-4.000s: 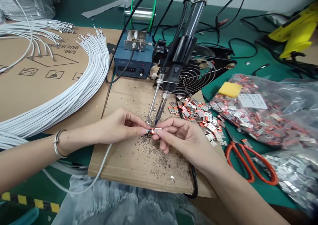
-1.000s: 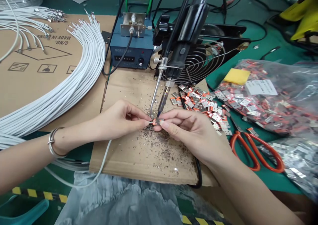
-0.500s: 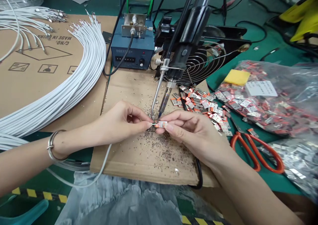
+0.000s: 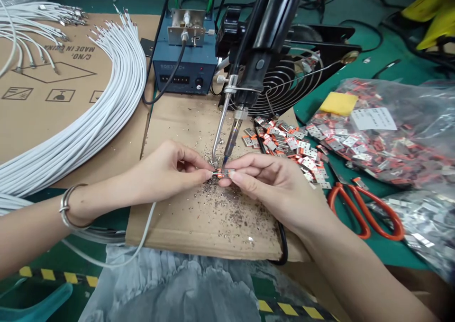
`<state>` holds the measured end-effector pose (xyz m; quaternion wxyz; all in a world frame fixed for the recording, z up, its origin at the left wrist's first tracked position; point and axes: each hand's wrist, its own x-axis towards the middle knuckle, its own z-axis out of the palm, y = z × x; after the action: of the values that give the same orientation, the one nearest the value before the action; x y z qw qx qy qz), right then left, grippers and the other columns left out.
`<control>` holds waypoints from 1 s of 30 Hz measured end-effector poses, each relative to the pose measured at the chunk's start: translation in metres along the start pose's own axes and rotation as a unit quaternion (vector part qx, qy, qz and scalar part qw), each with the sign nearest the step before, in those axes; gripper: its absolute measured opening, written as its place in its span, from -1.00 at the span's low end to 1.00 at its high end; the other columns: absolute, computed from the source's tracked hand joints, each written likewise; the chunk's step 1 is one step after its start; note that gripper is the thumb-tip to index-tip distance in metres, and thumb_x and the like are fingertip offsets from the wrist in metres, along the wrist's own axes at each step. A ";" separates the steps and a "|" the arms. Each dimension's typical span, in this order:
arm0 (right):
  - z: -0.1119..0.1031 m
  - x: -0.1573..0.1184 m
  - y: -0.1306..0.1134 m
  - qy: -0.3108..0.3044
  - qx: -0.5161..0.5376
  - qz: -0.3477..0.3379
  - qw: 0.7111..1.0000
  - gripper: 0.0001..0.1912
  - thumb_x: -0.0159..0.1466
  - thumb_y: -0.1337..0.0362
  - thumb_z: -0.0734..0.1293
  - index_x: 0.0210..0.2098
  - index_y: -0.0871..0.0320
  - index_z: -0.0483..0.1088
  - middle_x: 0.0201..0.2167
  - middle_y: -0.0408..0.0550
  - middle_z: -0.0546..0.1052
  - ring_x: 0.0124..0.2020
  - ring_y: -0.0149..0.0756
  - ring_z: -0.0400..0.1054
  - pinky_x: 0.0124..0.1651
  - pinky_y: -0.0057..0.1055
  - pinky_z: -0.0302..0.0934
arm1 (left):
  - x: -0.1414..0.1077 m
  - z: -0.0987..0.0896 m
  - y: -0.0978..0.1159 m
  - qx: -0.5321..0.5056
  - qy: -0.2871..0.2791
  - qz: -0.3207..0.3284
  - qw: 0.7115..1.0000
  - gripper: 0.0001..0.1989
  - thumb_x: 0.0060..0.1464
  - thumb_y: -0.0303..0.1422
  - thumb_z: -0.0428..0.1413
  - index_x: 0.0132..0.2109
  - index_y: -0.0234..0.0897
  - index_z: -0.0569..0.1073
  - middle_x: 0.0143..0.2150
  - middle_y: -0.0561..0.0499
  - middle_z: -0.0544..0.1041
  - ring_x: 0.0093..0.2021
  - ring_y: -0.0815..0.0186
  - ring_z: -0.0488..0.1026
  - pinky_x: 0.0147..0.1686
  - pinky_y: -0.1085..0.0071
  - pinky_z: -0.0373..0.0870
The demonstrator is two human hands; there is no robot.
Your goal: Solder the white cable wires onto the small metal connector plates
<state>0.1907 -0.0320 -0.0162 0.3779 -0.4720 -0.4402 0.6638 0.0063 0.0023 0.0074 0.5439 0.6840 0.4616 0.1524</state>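
Between thumb and fingertips, my left hand (image 4: 174, 170) pinches the end of a white cable (image 4: 148, 227), which loops down below the wrist. My right hand (image 4: 268, 182) is closed on a small USB connector (image 4: 228, 172) with an orange part at its left end. The cable end and the connector meet under the tip of a soldering iron (image 4: 232, 139), which is fixed in a stand and points downward. A bent metal solder-feed tube (image 4: 221, 123) ends right beside the iron's tip. Whether the tip touches the wires is too small to tell.
Loose USB connectors (image 4: 305, 154) lie in a pile right of the iron, near a full plastic bag (image 4: 401, 142) and orange-handled scissors (image 4: 386, 213). Bundled white cables (image 4: 121, 99) curve at left. A blue solder feeder (image 4: 183, 71) and a fan (image 4: 284, 85) stand behind. Solder bits litter the cardboard (image 4: 170, 222).
The whole view has shifted slightly. Both hands still hold the cable end and the connector, which now sit up close under the iron's tip, with the connector tilted a little differently.
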 end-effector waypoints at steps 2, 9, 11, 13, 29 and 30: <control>-0.001 0.000 0.000 -0.008 0.001 -0.007 1.000 -0.91 0.06 0.28 0.42 -0.40 0.12 0.48 -0.53 -0.15 0.58 -0.45 -0.46 0.48 -0.36 -0.62 0.33 | -0.001 0.000 0.000 -0.006 -0.002 0.006 1.000 -0.85 -0.06 -0.46 0.10 -0.38 -0.39 0.57 -0.49 0.04 0.58 -0.55 0.48 0.35 -0.59 0.60 0.22; -0.001 -0.001 0.000 -0.009 0.000 -0.008 1.000 -0.91 0.06 0.29 0.42 -0.40 0.12 0.48 -0.53 -0.14 0.58 -0.45 -0.46 0.48 -0.35 -0.62 0.33 | -0.001 -0.001 0.000 -0.005 -0.008 0.009 1.000 -0.84 -0.04 -0.44 0.09 -0.36 -0.40 0.57 -0.45 0.02 0.59 -0.52 0.47 0.37 -0.56 0.60 0.25; 0.000 0.000 -0.001 -0.006 -0.008 -0.006 1.000 -0.92 0.06 0.30 0.42 -0.41 0.12 0.47 -0.54 -0.15 0.58 -0.45 -0.47 0.48 -0.36 -0.63 0.32 | -0.001 -0.001 0.000 -0.002 -0.009 0.010 1.000 -0.84 -0.04 -0.46 0.09 -0.37 -0.39 0.57 -0.47 0.04 0.59 -0.53 0.47 0.37 -0.57 0.60 0.24; 0.001 0.000 -0.001 -0.003 -0.019 -0.007 1.000 -0.91 0.05 0.30 0.42 -0.41 0.13 0.47 -0.55 -0.15 0.58 -0.45 -0.46 0.48 -0.37 -0.63 0.32 | 0.000 -0.001 -0.001 0.005 -0.011 0.007 1.000 -0.85 -0.05 -0.46 0.09 -0.37 -0.40 0.57 -0.48 0.04 0.58 -0.55 0.48 0.36 -0.58 0.59 0.23; 0.000 -0.002 -0.001 0.002 -0.038 -0.023 0.999 -0.91 0.05 0.29 0.42 -0.41 0.13 0.46 -0.50 -0.13 0.59 -0.43 -0.41 0.50 -0.34 -0.56 0.36 | -0.002 0.000 0.000 0.006 -0.013 -0.001 1.000 -0.84 -0.05 -0.41 0.10 -0.38 -0.38 0.56 -0.49 0.01 0.56 -0.54 0.46 0.34 -0.58 0.57 0.22; 0.000 -0.002 -0.001 0.001 -0.038 -0.024 0.999 -0.91 0.05 0.29 0.42 -0.41 0.13 0.46 -0.50 -0.13 0.59 -0.43 -0.40 0.50 -0.34 -0.55 0.36 | -0.002 -0.001 0.000 0.006 -0.012 -0.002 1.000 -0.84 -0.05 -0.41 0.10 -0.38 -0.38 0.56 -0.49 0.01 0.56 -0.54 0.45 0.34 -0.58 0.57 0.22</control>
<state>0.1915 -0.0331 -0.0147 0.3759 -0.4764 -0.4756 0.6368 0.0053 0.0014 0.0085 0.5456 0.6883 0.4570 0.1407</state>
